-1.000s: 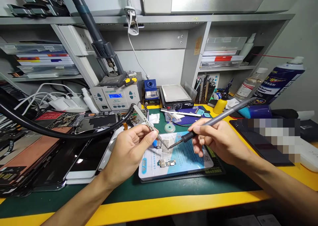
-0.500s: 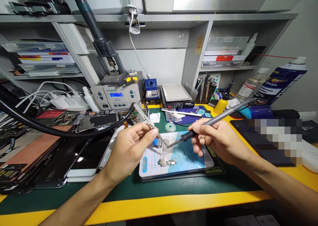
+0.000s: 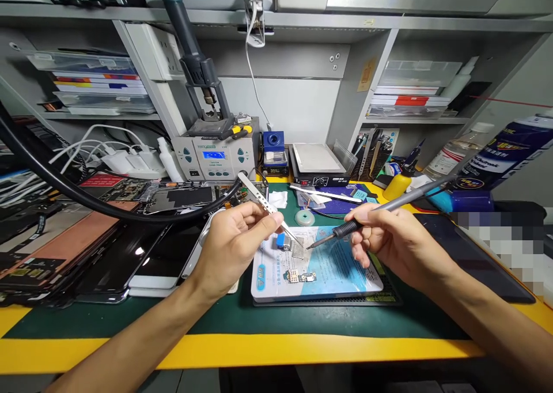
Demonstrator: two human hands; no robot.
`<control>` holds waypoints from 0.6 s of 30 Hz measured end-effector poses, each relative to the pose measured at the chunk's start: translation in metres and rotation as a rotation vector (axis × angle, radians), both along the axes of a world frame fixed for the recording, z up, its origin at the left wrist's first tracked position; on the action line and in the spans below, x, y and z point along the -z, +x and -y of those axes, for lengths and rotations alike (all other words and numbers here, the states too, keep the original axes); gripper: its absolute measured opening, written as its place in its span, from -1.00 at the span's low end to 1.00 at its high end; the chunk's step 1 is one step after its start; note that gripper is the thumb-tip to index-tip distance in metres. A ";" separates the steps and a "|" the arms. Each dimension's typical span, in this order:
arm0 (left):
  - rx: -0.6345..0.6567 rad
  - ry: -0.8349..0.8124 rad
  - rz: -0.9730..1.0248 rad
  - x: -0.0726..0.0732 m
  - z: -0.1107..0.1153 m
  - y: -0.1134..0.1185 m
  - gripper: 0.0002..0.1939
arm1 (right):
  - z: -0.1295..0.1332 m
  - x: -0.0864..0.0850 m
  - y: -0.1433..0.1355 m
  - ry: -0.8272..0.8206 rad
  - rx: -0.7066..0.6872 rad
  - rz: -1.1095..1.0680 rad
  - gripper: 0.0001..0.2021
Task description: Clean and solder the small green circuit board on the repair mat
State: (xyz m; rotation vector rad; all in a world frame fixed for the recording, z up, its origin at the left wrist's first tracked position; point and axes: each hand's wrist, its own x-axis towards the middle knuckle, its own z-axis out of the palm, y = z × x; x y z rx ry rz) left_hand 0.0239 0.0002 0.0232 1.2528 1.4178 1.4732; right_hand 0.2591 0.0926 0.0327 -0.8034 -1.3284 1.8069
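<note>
Metal tweezers (image 3: 259, 199) are pinched in my left hand (image 3: 237, 240), their tips pointing down to the right. My right hand (image 3: 386, 237) holds a soldering iron (image 3: 401, 197) like a pen, its tip slanting down to the left. Both tool tips come close together over a small greyish square piece (image 3: 298, 248) on a white and blue box (image 3: 317, 286). Whether the tips touch anything is too small to tell. Beside the square lies a small part with a blue end (image 3: 284, 241). Nearer me on the box is a small circuit board (image 3: 299, 276).
Phone parts and screens (image 3: 159, 266) fill the left. A black hose (image 3: 108, 208) arcs over them. At the back stand a hot-air station (image 3: 211, 157) and a heating plate (image 3: 318, 158); a yellow bottle (image 3: 396, 186) and a spray can (image 3: 505, 154) are on the right.
The whole view has shifted, so the bench appears farther right and slightly higher. The iron's tip has moved a little away from the square piece. Both hands keep their tools.
</note>
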 end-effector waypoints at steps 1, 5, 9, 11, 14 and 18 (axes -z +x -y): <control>0.005 0.005 0.007 0.000 0.000 0.000 -0.73 | 0.000 0.000 0.000 -0.004 -0.002 -0.002 -0.87; 0.029 0.010 0.022 0.000 0.001 -0.001 -0.72 | 0.000 0.000 -0.001 -0.015 -0.009 -0.009 -0.87; 0.041 -0.005 0.024 -0.002 0.003 0.000 -0.70 | -0.001 0.000 -0.002 -0.024 -0.016 -0.022 -0.87; 0.049 -0.019 0.027 -0.003 0.004 0.000 -0.70 | -0.001 0.000 -0.002 -0.031 -0.019 -0.030 -0.87; 0.061 -0.044 0.030 -0.004 0.006 0.001 -0.70 | 0.000 0.001 -0.002 -0.046 -0.028 -0.036 -0.87; 0.091 -0.072 0.044 -0.005 0.005 0.002 -0.69 | 0.000 0.002 -0.003 -0.058 -0.044 -0.035 -0.87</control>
